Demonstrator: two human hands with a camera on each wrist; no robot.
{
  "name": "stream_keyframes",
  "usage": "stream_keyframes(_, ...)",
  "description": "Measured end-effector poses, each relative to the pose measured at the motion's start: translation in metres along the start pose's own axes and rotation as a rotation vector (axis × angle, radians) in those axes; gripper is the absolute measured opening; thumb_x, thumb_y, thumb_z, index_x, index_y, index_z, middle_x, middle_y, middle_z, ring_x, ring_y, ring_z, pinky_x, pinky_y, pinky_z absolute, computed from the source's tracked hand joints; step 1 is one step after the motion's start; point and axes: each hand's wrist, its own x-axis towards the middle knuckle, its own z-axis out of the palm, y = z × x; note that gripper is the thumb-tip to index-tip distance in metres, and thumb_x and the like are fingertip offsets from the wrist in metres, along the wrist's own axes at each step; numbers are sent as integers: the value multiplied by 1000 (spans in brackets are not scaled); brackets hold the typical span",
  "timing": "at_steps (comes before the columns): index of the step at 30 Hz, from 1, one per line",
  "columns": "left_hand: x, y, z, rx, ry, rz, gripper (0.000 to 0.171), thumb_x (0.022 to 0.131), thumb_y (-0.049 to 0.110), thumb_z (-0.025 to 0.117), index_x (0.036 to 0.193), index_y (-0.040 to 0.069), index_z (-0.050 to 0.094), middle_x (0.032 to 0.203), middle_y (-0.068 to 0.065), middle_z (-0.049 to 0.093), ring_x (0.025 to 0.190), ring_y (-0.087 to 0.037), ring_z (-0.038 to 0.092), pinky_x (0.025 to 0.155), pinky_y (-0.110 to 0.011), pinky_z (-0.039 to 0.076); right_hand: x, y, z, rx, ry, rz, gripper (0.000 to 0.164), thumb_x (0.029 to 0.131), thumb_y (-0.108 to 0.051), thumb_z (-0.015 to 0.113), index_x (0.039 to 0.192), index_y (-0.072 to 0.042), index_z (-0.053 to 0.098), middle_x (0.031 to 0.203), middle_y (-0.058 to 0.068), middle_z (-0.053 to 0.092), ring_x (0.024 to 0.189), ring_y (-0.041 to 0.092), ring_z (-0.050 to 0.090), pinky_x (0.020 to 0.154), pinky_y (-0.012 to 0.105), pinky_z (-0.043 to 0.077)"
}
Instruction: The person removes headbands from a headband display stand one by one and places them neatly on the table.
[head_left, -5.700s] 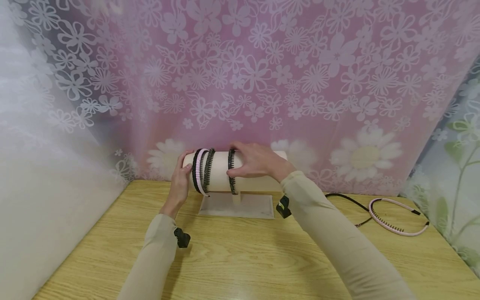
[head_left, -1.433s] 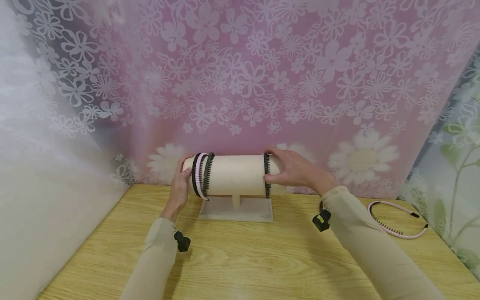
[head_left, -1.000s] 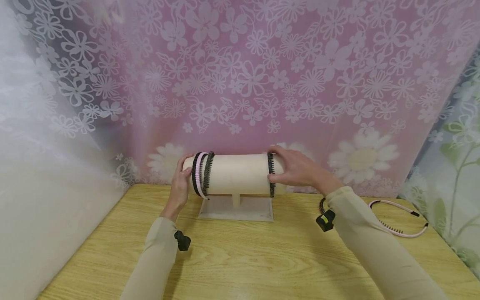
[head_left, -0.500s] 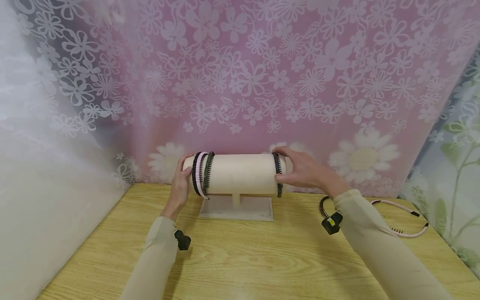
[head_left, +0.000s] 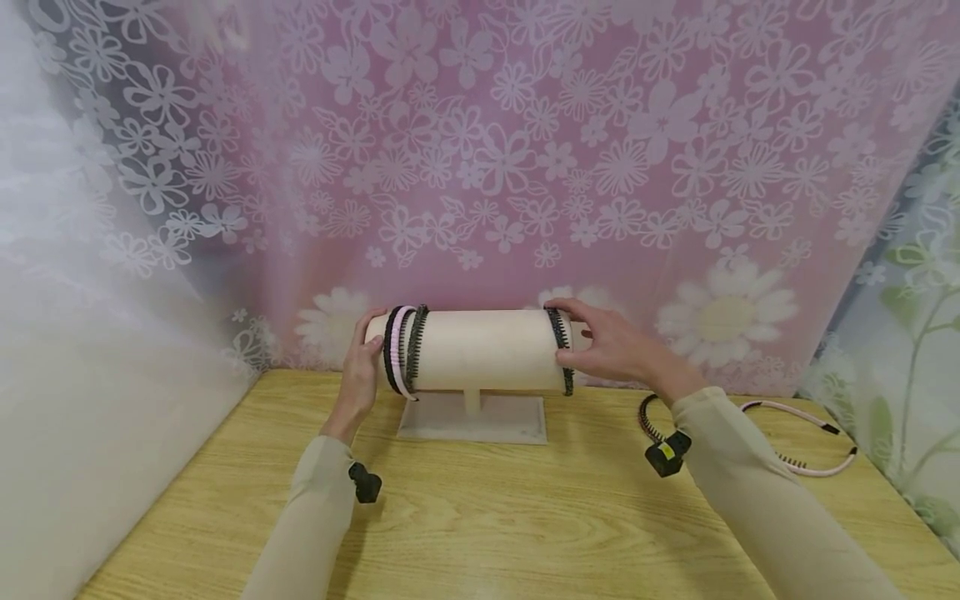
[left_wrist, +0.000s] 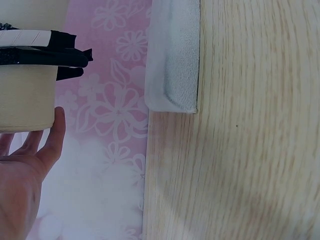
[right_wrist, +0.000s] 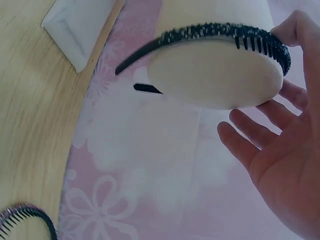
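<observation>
A cream padded headband display stand has a horizontal roll on a short post. My left hand grips the roll's left end, thumb in front and fingers behind; the left wrist view shows its fingertips against the end. Beside it the roll carries a black headband, a pink one and a dark toothed one. Near the right end, my right hand pinches a black glittery toothed headband, which sits slightly slanted round the roll, its tips sticking out below.
To the right on the wooden table lie a pink headband and a dark toothed headband, partly behind the right sleeve. The stand's pale flat base rests on the table. A floral curtain hangs close behind.
My right hand has slid the glittery headband rightward along the roll, from near the middle to the right end, where it now slants a little. My left hand has stayed on the left end.
</observation>
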Motion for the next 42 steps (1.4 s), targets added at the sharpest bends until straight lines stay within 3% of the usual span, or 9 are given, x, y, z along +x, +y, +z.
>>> stream_keyframes(4, 1, 0, 0, -22, 1, 9, 49, 107, 25, 31, 155, 22, 39, 153, -5, 46, 120, -23, 51, 95, -29, 45, -4, 2, 2, 106, -9, 20, 75, 95, -30, 67, 161, -29, 32, 166, 15, 33, 146, 45, 41, 111, 59, 43)
stream_keyframes(9, 1, 0, 0, -28, 8, 12, 49, 106, 25, 32, 154, 23, 40, 152, -5, 47, 118, -23, 53, 92, -27, 47, -8, 5, 7, 182, 17, 20, 72, 97, -31, 68, 160, -31, 33, 166, 15, 32, 142, 46, 46, 103, 56, 51)
stream_keyframes(15, -1, -1, -1, -22, 1, 5, 48, 107, 27, 31, 154, 26, 40, 152, -6, 46, 118, -24, 53, 93, -28, 47, -20, 7, 17, 213, 103, -14, 69, 97, -35, 70, 159, -26, 39, 163, 12, 40, 136, 39, 55, 97, 47, 56)
stream_keyframes(19, -1, -2, -1, -15, -4, 10, 48, 107, 27, 31, 154, 25, 39, 151, -6, 47, 118, -24, 52, 93, -27, 46, -27, 9, 26, 220, 175, -88, 69, 96, -27, 72, 157, -18, 43, 160, 14, 44, 126, 38, 63, 95, 46, 57)
stream_keyframes(23, -2, -2, 0, -12, -6, 13, 48, 107, 28, 31, 155, 24, 39, 150, -7, 48, 116, -24, 53, 91, -26, 47, -34, 12, 35, 223, 245, -136, 69, 93, -17, 76, 154, -11, 46, 145, 21, 58, 113, 38, 70, 88, 43, 60)
stream_keyframes(29, -2, -2, 0, -7, -5, 5, 49, 108, 28, 30, 156, 24, 37, 151, -8, 47, 116, -25, 53, 91, -27, 47, -42, 14, 43, 240, 345, -161, 58, 90, -9, 77, 144, -8, 55, 118, 21, 71, 100, 35, 74, 80, 37, 62)
stream_keyframes(38, -2, 3, 0, -3, -11, -26, 51, 107, 24, 27, 158, 19, 34, 156, -12, 42, 124, -32, 51, 100, -44, 45, -49, 18, 52, 269, 397, -205, 50, 86, 3, 78, 133, -1, 61, 109, 20, 72, 94, 36, 74, 77, 20, 59)
stream_keyframes(42, -5, 19, 0, 0, -22, -33, 52, 107, 20, 28, 158, 14, 33, 157, -16, 41, 124, -33, 51, 100, -44, 44, -50, 20, 55, 264, 418, -201, 42, 86, 3, 77, 126, -1, 64, 109, 19, 72, 91, 32, 75, 77, 19, 58)
